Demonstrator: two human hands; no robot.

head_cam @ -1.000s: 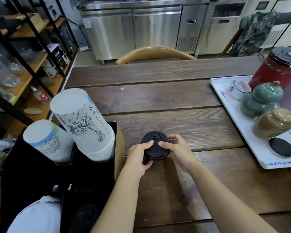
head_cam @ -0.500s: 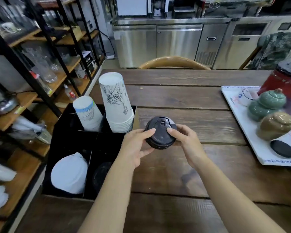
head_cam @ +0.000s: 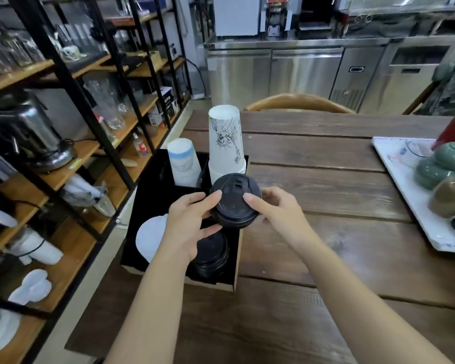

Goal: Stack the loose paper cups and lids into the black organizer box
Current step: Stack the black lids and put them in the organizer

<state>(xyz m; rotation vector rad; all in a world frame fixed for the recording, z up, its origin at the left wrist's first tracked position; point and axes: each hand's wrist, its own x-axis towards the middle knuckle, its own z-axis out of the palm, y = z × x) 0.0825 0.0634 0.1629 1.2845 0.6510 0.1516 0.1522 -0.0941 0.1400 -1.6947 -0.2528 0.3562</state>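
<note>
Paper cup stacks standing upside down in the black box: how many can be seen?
2. The taller stack is in the far right compartment, the shorter blue-banded stack in the far left one.

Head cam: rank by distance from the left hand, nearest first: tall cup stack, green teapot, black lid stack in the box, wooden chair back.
From the left hand:
1. Black lid stack, in the box compartment just below the hand.
2. Tall cup stack, upside down in the box's far corner.
3. Wooden chair back, beyond the table's far edge.
4. Green teapot, on the tray at far right.
</note>
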